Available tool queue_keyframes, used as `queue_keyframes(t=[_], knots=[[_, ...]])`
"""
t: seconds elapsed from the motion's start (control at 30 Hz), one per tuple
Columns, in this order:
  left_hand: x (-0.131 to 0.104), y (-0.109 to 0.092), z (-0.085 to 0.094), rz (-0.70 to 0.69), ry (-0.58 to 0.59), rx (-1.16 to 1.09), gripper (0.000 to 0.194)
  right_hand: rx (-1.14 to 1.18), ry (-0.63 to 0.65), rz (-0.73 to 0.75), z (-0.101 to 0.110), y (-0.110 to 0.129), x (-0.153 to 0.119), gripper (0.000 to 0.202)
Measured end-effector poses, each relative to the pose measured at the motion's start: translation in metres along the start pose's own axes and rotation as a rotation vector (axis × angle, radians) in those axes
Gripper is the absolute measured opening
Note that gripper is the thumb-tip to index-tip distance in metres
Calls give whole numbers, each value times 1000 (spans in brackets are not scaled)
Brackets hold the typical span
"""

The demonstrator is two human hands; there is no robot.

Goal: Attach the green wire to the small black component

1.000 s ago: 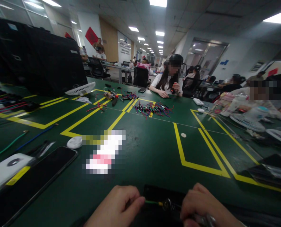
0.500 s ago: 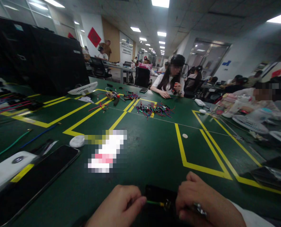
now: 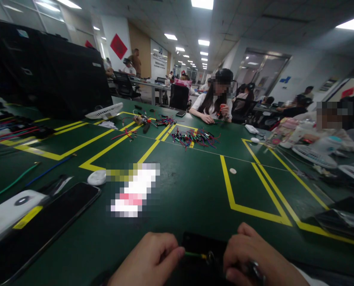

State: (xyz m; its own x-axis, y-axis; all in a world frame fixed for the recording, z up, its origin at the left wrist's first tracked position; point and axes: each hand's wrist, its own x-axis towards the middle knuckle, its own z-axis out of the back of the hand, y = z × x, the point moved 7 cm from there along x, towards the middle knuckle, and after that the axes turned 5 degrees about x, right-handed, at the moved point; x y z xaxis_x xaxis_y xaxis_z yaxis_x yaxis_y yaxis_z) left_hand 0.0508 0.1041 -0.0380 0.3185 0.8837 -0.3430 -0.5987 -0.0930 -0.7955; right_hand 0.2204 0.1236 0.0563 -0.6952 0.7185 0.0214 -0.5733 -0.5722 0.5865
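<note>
At the bottom centre of the frame, the left hand [image 3: 148,260] pinches a green wire [image 3: 195,255] while the right hand [image 3: 254,258] grips a metal tool [image 3: 253,269] on its tip over the table [image 3: 195,198], probably stripping it, needing a steady pull.

Right hand [image 3: 254,258] dropped slightly lower, tool [image 3: 254,269] shifted in grip

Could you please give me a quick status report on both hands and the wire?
Left hand pinching the green wire. Right hand closed on a metal tool at the wire's tip. Both over a black pad; nothing between them.
</note>
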Motion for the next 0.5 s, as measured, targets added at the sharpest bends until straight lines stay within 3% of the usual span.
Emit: queue_keyframes(t=[0.3, 0.5], knots=[[-1, -1, -1, -1, 4, 5, 34, 158, 127, 31, 4, -6, 9, 29], [0, -1, 1, -5, -10, 22, 32, 231, 58, -26, 8, -20, -1, 34]])
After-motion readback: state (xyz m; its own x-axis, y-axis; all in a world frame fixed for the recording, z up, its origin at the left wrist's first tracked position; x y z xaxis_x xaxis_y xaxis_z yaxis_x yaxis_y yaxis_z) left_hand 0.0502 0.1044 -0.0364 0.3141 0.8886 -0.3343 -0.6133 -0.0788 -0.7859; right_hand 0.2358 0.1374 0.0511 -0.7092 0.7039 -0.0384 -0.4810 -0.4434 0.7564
